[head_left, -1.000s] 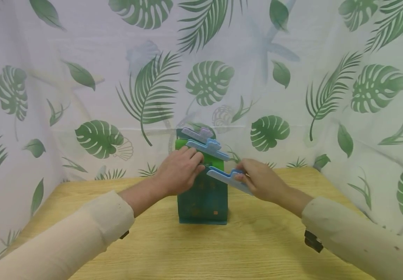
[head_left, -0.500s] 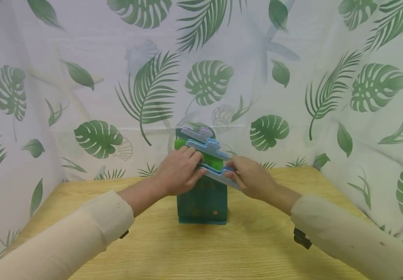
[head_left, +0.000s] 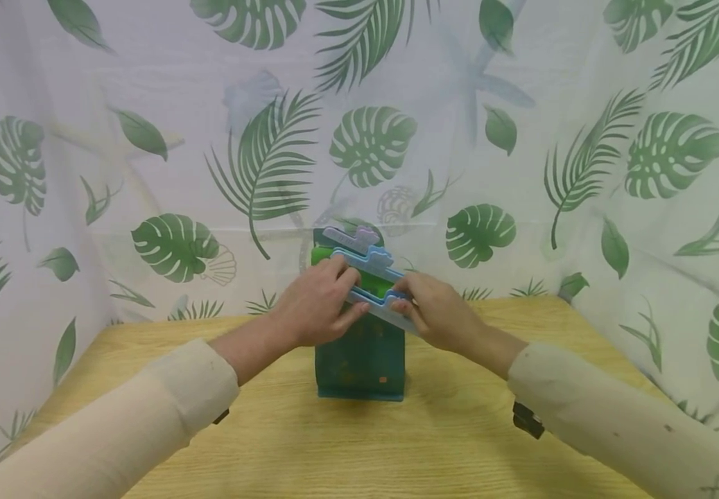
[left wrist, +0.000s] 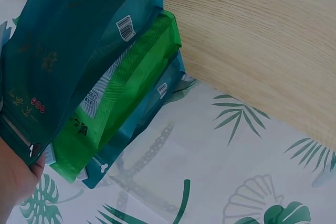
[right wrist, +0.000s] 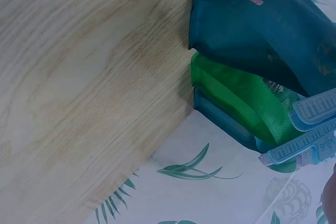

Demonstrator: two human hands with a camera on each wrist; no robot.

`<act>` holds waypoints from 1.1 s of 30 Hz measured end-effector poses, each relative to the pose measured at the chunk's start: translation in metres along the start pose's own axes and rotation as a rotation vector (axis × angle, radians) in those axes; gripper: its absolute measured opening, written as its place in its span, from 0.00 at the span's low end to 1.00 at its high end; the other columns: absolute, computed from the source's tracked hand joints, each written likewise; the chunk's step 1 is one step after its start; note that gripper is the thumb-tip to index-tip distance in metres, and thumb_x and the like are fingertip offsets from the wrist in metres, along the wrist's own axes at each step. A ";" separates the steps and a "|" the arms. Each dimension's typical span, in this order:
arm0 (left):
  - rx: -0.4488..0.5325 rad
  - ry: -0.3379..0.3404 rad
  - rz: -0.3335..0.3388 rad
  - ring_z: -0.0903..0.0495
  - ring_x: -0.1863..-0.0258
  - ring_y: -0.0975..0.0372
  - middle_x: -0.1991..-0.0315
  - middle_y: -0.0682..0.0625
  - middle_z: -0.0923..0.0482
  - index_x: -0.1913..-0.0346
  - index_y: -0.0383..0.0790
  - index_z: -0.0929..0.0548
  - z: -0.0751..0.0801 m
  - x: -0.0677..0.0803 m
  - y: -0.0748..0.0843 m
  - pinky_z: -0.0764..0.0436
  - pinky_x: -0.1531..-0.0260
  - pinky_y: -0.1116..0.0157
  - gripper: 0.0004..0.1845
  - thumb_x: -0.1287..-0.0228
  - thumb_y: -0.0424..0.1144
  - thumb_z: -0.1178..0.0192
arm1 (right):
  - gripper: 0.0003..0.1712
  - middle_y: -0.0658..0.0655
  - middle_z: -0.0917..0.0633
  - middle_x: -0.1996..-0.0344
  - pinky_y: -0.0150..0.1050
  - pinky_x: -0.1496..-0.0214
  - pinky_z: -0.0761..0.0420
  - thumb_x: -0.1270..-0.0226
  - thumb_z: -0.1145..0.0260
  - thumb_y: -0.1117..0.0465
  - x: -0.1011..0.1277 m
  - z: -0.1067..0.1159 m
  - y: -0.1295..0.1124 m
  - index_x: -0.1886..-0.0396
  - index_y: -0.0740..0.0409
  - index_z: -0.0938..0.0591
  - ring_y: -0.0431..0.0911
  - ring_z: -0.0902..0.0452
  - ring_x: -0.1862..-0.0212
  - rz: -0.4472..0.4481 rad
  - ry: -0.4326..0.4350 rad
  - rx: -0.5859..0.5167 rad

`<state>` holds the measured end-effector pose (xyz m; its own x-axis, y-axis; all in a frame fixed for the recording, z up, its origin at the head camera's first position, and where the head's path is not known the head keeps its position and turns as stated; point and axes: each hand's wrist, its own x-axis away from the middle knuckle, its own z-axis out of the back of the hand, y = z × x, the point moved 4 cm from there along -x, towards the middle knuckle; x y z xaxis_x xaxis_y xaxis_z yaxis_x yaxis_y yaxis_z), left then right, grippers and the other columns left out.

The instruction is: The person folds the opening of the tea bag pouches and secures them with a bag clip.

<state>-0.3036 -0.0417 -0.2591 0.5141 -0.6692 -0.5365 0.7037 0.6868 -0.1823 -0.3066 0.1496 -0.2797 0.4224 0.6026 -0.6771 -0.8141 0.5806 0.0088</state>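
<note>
A dark teal pouch stands upright at the front of a row of three bags. My left hand pinches its top edge from the left. My right hand holds a light blue bag clip between thumb and fingers. The clip slants down to the right across the top of the front pouch, its left end beside my left thumb. Directly behind is a bright green pouch with another blue bag clip along its top. Furthest back, a second teal pouch carries a purple bag clip.
The bags stand on a wood-grain table. A white leaf-print sheet hangs behind the table and along both sides. Dark wrist devices show under both sleeves.
My right hand has moved left with the blue bag clip, bringing it across the top of the front teal pouch. My left hand has stayed at the pouch's top edge.
</note>
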 end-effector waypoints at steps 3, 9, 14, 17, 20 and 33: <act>0.002 0.004 -0.011 0.31 0.69 0.60 0.63 0.49 0.28 0.56 0.39 0.22 0.001 -0.001 -0.001 0.28 0.68 0.63 0.16 0.29 0.51 0.41 | 0.12 0.57 0.19 0.69 0.40 0.65 0.21 0.35 0.31 0.63 -0.005 0.001 -0.002 0.60 0.65 0.24 0.45 0.25 0.69 0.012 0.012 -0.001; 0.015 -0.003 -0.025 0.31 0.71 0.61 0.66 0.50 0.28 0.56 0.39 0.22 0.001 -0.004 -0.002 0.28 0.70 0.64 0.14 0.26 0.48 0.44 | 0.13 0.61 0.17 0.66 0.43 0.63 0.19 0.32 0.33 0.61 -0.015 0.001 -0.008 0.58 0.66 0.25 0.49 0.22 0.67 0.020 0.014 0.001; 0.049 -0.001 -0.036 0.30 0.72 0.62 0.66 0.50 0.27 0.56 0.39 0.22 0.005 -0.006 -0.001 0.26 0.71 0.65 0.12 0.25 0.46 0.44 | 0.13 0.60 0.18 0.64 0.43 0.61 0.19 0.31 0.33 0.63 -0.018 -0.001 -0.008 0.55 0.67 0.25 0.49 0.23 0.65 -0.020 0.001 -0.021; 0.074 0.001 -0.035 0.29 0.72 0.62 0.65 0.50 0.25 0.56 0.39 0.22 0.008 -0.005 -0.003 0.24 0.70 0.65 0.11 0.26 0.44 0.44 | 0.13 0.59 0.18 0.62 0.42 0.60 0.20 0.30 0.35 0.63 -0.017 -0.002 -0.007 0.52 0.67 0.24 0.47 0.25 0.65 -0.044 -0.014 -0.055; 0.100 0.013 -0.018 0.26 0.71 0.62 0.65 0.50 0.23 0.55 0.39 0.22 0.010 -0.003 -0.008 0.22 0.68 0.64 0.11 0.26 0.44 0.42 | 0.14 0.58 0.18 0.63 0.40 0.62 0.21 0.28 0.36 0.63 -0.016 -0.001 -0.006 0.50 0.67 0.24 0.45 0.26 0.66 -0.050 -0.021 -0.083; 0.165 0.007 0.131 0.25 0.63 0.57 0.61 0.46 0.22 0.47 0.34 0.23 0.005 0.025 -0.035 0.22 0.57 0.57 0.26 0.31 0.55 0.39 | 0.26 0.55 0.17 0.62 0.38 0.64 0.23 0.26 0.37 0.52 0.020 -0.014 0.016 0.39 0.66 0.28 0.43 0.26 0.67 -0.234 -0.240 -0.089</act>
<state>-0.3133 -0.0842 -0.2623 0.6036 -0.5746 -0.5528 0.7018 0.7119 0.0263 -0.3165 0.1633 -0.3036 0.6747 0.5763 -0.4611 -0.7112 0.6747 -0.1975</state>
